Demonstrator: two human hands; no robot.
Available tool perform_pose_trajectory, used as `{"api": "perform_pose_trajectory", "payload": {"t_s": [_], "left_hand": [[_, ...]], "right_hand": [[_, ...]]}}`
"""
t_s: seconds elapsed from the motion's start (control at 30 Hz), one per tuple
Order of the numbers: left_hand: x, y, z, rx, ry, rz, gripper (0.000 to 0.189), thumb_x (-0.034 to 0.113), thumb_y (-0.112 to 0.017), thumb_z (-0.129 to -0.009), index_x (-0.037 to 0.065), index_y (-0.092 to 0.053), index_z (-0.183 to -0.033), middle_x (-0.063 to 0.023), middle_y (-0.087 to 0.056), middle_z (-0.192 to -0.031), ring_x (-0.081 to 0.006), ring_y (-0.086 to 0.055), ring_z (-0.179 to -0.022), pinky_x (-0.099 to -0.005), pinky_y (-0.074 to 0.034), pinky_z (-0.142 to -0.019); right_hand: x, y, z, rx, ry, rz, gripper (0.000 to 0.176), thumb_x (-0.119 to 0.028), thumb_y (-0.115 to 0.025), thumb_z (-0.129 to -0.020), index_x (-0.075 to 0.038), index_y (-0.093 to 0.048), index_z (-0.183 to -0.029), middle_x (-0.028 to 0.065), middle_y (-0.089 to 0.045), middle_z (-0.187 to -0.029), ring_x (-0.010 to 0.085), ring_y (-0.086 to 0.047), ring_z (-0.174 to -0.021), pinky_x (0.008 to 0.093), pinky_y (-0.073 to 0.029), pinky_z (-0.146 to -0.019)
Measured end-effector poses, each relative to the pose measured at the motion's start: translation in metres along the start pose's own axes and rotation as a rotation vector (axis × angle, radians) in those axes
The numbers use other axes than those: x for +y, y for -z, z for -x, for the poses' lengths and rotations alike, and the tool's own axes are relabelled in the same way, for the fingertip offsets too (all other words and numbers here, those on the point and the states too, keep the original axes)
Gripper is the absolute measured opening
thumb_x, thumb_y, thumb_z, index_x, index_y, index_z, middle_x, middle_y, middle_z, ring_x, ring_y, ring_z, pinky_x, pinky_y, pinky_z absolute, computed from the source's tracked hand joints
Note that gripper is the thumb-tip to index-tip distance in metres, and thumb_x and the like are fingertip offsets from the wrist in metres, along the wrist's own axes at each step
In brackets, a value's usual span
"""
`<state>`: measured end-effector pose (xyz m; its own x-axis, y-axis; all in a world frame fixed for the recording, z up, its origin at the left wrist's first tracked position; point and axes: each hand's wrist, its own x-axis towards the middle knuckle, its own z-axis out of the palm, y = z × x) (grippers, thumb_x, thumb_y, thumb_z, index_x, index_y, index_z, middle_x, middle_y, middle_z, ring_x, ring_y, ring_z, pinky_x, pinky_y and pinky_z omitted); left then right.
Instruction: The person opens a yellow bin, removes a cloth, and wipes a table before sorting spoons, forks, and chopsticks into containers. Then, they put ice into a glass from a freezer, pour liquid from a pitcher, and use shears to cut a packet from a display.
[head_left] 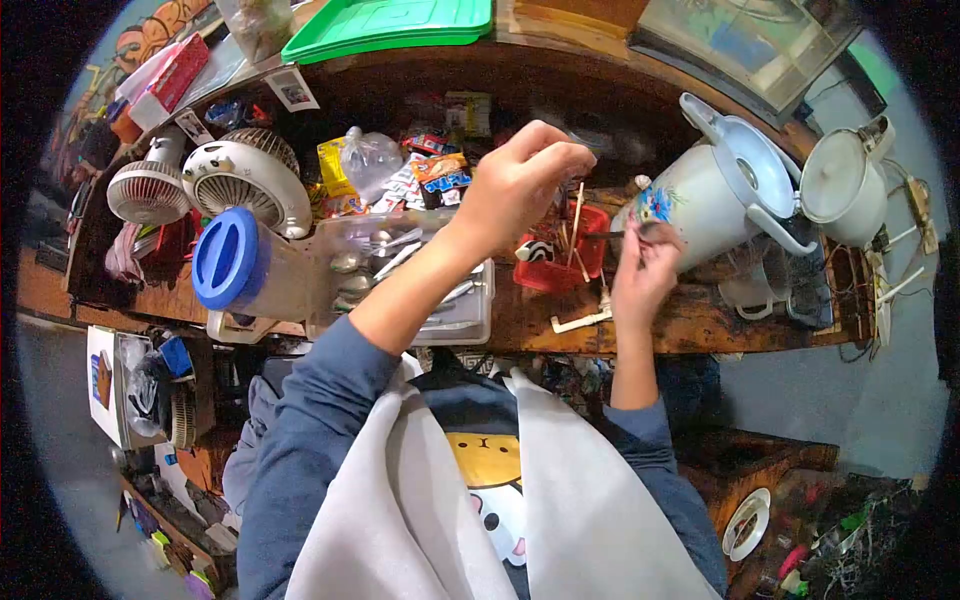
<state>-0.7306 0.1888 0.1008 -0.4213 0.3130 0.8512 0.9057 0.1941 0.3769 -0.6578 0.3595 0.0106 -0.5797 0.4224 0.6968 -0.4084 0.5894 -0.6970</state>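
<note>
Head view: fisheye, edges black, corners lost. Left hand (520,180) is raised over the red plastic basket (560,262), fingers in a narrow pinch right above a thin wooden stick (577,212); can't tell if it grips it. Right hand (640,268) is closed round a dull metal spoon (625,234), just beside the basket, in front of a white kettle (700,195) w/ flower print. Left forearm hides part of a clear plastic box (465,315) of cutlery. Round blue lid (228,258), ribbed white fan (250,175). Glossy green tray (390,25) is cut off at top. Worktop (720,325) is rough dark wood.
</note>
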Motion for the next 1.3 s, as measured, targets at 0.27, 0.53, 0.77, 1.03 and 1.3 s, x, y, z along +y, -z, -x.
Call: {"api": "perform_pose_trajectory", "payload": {"t_s": [0.27, 0.53, 0.77, 1.03, 1.3], "left_hand": [[-0.042, -0.049, 0.039, -0.492, 0.285, -0.108, 0.013, 0.009, -0.058, -0.073, 0.007, -0.059, -0.086, -0.0126, -0.055, -0.086, -0.0324, -0.054, -0.084, -0.0407, -0.045, -0.07], [-0.023, 0.044, 0.062, -0.124, 0.372, -0.098, 0.021, 0.005, -0.057, -0.076, 0.006, -0.056, -0.097, -0.0123, -0.055, -0.094, -0.0292, -0.054, -0.093, -0.0361, -0.042, -0.082], [-0.04, 0.153, 0.161, -0.13, 0.629, -0.476, 0.016, 0.002, -0.056, -0.072, 0.005, -0.057, -0.088, -0.0123, -0.054, -0.09, -0.0316, -0.057, -0.081, -0.039, -0.046, -0.068], [-0.065, 0.158, 0.212, -0.656, 0.681, -0.629, 0.022, 0.006, -0.056, -0.068, 0.006, -0.057, -0.09, -0.0159, -0.057, -0.09, -0.033, -0.059, -0.078, -0.0411, -0.048, -0.066], [-0.071, 0.152, 0.222, -0.624, 0.58, -0.745, 0.037, 0.008, -0.054, -0.072, 0.004, -0.049, -0.108, -0.0139, -0.06, -0.076, -0.0311, -0.06, -0.066, -0.04, -0.047, -0.055]], "right_hand": [[0.03, -0.008, -0.012, -0.291, 0.031, 0.295, 0.01, -0.008, -0.051, -0.083, -0.001, -0.053, -0.09, 0.0168, -0.056, -0.087, 0.0346, -0.053, -0.081, 0.0404, -0.041, -0.07], [0.015, -0.009, -0.015, -0.143, -0.214, 0.145, 0.045, -0.007, -0.06, -0.078, -0.001, -0.043, -0.12, 0.0144, -0.051, -0.108, 0.0239, -0.052, -0.094, 0.0352, -0.042, -0.083], [-0.094, -0.043, 0.008, -0.302, 0.456, -0.132, 0.021, 0.009, -0.055, -0.072, 0.0, -0.055, -0.091, 0.0127, -0.059, -0.086, 0.0205, -0.057, -0.073, 0.0289, -0.047, -0.068], [-0.069, -0.171, 0.091, -1.207, 0.537, 0.005, 0.023, -0.004, -0.06, -0.067, -0.007, -0.059, -0.089, 0.0072, -0.058, -0.088, 0.0273, -0.055, -0.084, 0.0376, -0.045, -0.074], [-0.053, -0.2, 0.105, -1.301, 0.412, 0.139, 0.018, -0.005, -0.059, -0.069, -0.009, -0.055, -0.086, 0.0085, -0.05, -0.089, 0.0288, -0.05, -0.087, 0.0399, -0.042, -0.076]]}}
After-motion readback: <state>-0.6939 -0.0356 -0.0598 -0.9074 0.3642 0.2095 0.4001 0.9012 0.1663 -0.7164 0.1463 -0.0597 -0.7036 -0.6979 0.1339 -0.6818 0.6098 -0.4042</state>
